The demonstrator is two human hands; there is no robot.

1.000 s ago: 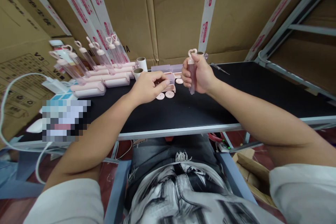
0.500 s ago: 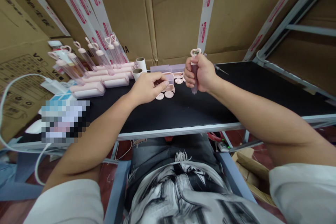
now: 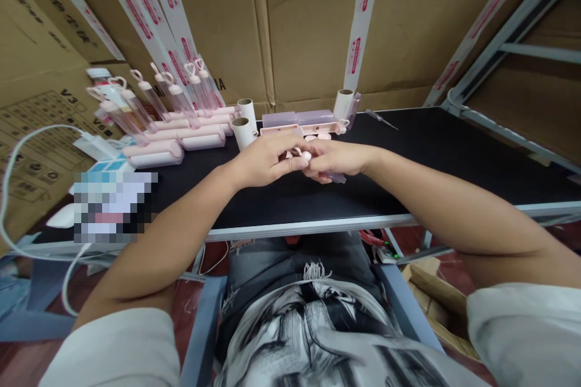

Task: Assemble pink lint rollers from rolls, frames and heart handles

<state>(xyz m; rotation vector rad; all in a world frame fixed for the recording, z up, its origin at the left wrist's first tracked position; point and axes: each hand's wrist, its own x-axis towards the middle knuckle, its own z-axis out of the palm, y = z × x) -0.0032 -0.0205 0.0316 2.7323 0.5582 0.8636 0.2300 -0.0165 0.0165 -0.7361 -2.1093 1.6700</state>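
Note:
My right hand (image 3: 340,157) is closed around a clear purplish tube (image 3: 337,178), whose lower end sticks out under the fingers. Against it comes my left hand (image 3: 261,160), thumb and fingers pinched on the pale pink heart-loop cap (image 3: 296,153) at the tube's other end. Most of the cap and tube is hidden by my fingers. Just behind the hands lie small pink discs (image 3: 323,136), partly covered. Beyond them stand open pink cases (image 3: 323,128) with purplish clear lids (image 3: 278,119).
Several pink cases with upright heart-topped tubes (image 3: 176,97) stand at the left, by a power strip (image 3: 106,164) and cables. White cardboard rolls (image 3: 245,133) stand behind my left hand, another roll (image 3: 344,104) at the back. A thin pointed tool (image 3: 381,119) lies back right. Cardboard walls (image 3: 308,24) enclose the table.
My right hand has lowered and moved left, tipping the tube from upright to slanted. My left hand has left the case and discs and met the tube's cap.

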